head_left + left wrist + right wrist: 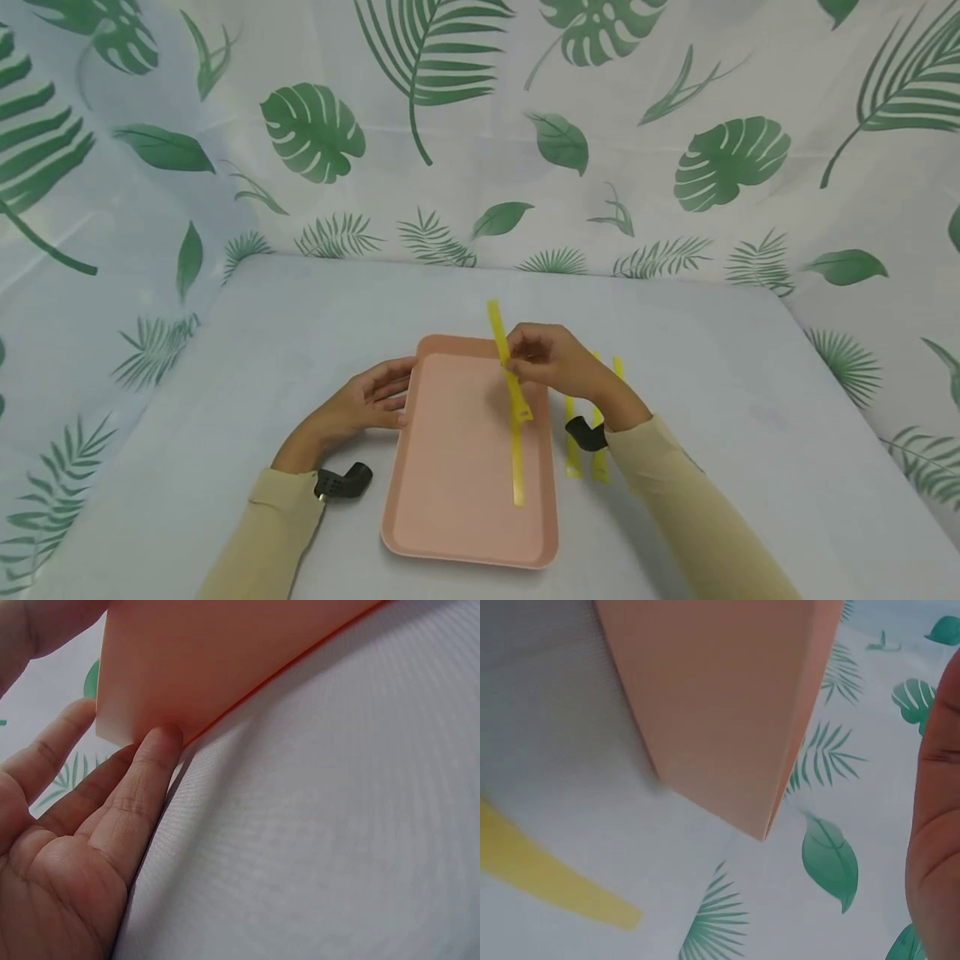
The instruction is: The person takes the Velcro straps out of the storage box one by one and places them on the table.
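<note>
A pink rectangular tray [465, 467] lies on the table, its long sides running away from me. Along its left side my left hand [363, 400] rests with relaxed fingers; in the left wrist view the fingertips touch the tray's outer wall [225, 660]. My right hand [551, 362] pinches a thin yellow strip [497, 325] above the tray's far right part; the strip's near end is wider and notched. Below it, another yellow strip [517, 475] lies in the tray, its far part hidden. The right wrist view shows only the edge of the right hand [937, 817].
More yellow strips [573, 458] lie on the white tablecloth [712, 400] just right of the tray, partly covered by the right forearm and its black wrist camera [585, 433]. A leaf-patterned cloth [465, 183] stands behind and at the sides.
</note>
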Action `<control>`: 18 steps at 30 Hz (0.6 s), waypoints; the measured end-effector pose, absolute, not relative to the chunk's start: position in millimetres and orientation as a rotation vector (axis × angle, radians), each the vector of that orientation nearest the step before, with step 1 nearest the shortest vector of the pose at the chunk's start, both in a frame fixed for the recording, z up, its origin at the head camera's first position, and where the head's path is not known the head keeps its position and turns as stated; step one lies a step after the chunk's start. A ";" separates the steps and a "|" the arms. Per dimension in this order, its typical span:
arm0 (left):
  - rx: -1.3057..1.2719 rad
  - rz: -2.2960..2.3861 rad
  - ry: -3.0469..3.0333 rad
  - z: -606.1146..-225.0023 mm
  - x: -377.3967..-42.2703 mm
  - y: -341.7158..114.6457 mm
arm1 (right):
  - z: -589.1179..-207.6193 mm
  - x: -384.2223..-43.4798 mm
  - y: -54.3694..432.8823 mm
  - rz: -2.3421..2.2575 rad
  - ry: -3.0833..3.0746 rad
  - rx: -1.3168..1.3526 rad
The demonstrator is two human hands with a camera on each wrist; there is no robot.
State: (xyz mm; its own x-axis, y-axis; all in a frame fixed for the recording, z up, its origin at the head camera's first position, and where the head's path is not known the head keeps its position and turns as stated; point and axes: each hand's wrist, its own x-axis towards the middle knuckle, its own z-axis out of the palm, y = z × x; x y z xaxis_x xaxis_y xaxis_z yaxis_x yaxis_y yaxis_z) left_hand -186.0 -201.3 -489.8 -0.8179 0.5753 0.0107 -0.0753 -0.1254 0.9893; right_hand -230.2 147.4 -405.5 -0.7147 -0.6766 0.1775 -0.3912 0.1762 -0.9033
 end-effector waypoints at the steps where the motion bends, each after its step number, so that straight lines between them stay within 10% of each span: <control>1: 0.557 1.994 1.714 -489.8 -186.1 -201.4 | -405.8 -229.6 149.1 -1.567 2.198 -1.018; 18: 0.562 1.986 1.729 -490.4 -186.1 -200.9 | -408.0 -219.6 179.5 -1.796 2.121 -0.701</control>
State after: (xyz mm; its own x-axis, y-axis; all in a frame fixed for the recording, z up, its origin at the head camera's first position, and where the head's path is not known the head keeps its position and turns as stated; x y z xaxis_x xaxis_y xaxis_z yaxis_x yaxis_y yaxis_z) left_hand -186.1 -200.9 -490.4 -0.8180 0.5751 0.0140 -0.0655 -0.1172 0.9909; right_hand -219.6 179.5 -408.0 -0.8453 -0.5249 0.0999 -0.1850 0.1121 -0.9763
